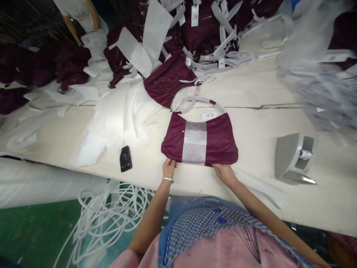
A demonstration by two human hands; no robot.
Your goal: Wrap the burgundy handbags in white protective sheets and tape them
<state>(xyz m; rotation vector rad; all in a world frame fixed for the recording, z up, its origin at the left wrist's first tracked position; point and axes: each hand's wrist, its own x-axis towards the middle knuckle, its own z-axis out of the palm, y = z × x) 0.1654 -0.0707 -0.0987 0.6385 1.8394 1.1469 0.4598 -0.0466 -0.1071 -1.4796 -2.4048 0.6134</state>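
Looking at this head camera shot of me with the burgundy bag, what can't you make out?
All in the head view:
- Right hand: some fingertips, hidden by the near edge of the burgundy bag.
- Bag's contents: hidden by its outer material.
- White tag: print too small to read.
- Co-worker: head cut off by the top edge.
- Plastic pile: details blurred.

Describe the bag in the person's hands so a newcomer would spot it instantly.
On the cream table, find the left hand and right hand near its front edge. They hold the lower edge of a burgundy handbag. Unlike the plain burgundy bag just beyond, it has a broad whitish central band.
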